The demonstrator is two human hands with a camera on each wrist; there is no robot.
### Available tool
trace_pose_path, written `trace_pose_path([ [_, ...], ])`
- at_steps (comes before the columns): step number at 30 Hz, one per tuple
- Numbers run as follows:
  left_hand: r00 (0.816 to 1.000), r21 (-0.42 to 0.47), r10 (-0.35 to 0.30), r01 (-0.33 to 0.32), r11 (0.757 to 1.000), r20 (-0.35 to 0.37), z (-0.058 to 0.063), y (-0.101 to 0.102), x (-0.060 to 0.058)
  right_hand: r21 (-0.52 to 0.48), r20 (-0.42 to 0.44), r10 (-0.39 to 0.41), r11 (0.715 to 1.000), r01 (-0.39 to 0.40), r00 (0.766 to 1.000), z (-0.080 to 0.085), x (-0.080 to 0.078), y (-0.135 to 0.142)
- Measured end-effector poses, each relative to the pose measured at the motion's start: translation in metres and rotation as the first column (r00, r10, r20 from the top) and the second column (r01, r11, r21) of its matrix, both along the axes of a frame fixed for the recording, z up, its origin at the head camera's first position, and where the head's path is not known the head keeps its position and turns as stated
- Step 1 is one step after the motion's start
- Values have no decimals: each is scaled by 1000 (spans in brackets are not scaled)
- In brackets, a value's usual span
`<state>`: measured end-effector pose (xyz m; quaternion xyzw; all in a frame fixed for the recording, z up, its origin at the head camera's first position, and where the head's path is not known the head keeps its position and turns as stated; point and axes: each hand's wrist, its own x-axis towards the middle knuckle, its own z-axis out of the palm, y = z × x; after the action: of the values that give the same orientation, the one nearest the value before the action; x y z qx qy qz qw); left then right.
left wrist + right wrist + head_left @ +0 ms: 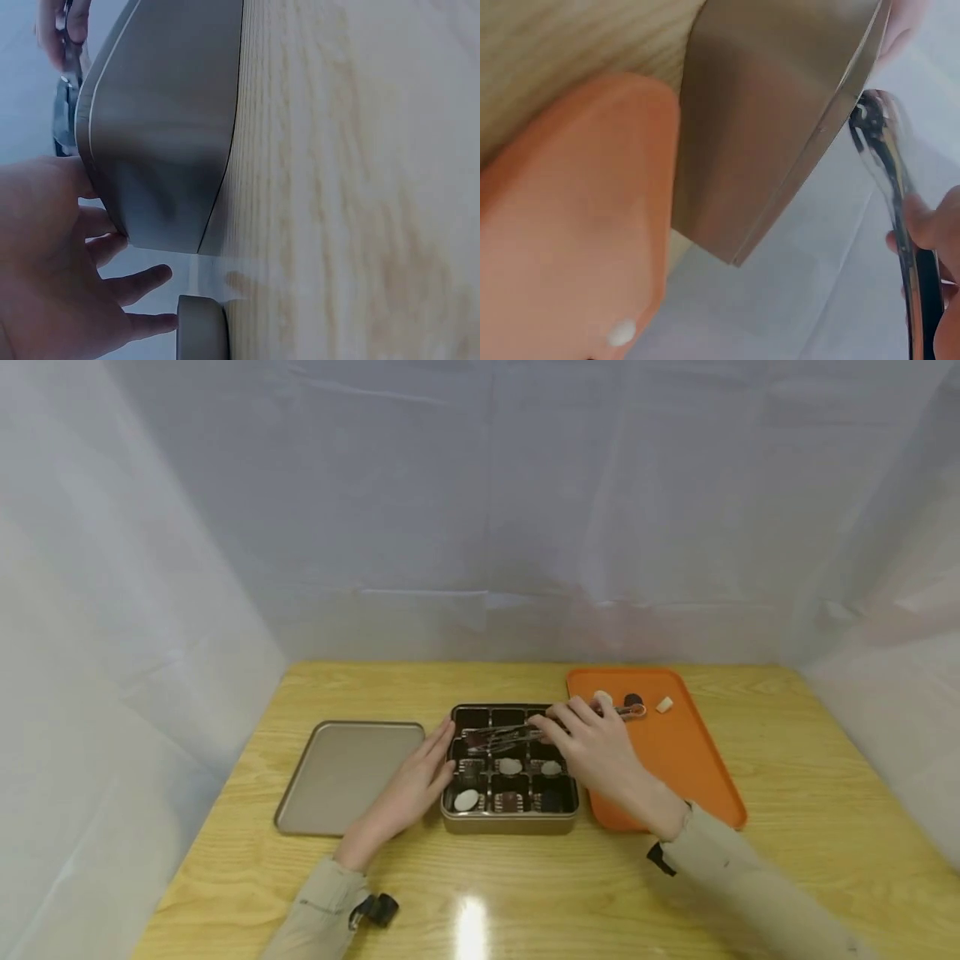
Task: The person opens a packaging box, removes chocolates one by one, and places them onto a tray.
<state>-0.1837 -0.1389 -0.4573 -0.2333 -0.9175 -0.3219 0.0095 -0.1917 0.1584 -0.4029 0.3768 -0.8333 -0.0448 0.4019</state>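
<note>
A metal box (510,827) with a dark divided insert sits mid-table. Its front compartments hold a white oval piece (467,800), a brown square piece (510,802) and a dark piece (551,800); pale pieces lie in the row behind. My left hand (408,785) rests along the box's left rim, fingers extended. Tongs (915,262) are gripped in my right hand (600,747), their tips pointing left, low over the compartments. A brown piece (474,741) shows around the tips; I cannot tell whether they pinch it. In the right wrist view the tongs' rounded end overlaps the box rim.
Right of the box lies an orange tray (667,756) bearing a white round piece (603,697), a dark round piece (633,700) and a cream block (664,704) at its far end. A shallow metal lid (348,777) lies to the left. Pale sheeting (487,527) hangs behind the wooden table.
</note>
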Motion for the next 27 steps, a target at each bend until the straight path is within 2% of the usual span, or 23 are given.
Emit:
trace_pose_path([
  [7, 1000, 9, -3, 3, 1000, -12, 0, 2, -1, -141, 20, -34, 989, 36, 999, -3, 13, 26],
  [12, 1000, 1, -8, 8, 1000, -15, -1, 1, -2, -225, 35, -98, 969, 103, 995, -4, 18, 55],
  [19, 1000, 3, -11, 11, 1000, -11, -1, -1, -3, -247, 84, -218, 941, 233, 972, -12, 22, 102],
  [27, 1000, 6, -2, 2, 1000, 1, -1, -3, -2, -235, 85, -270, 930, 283, 959, -35, 25, 134],
])
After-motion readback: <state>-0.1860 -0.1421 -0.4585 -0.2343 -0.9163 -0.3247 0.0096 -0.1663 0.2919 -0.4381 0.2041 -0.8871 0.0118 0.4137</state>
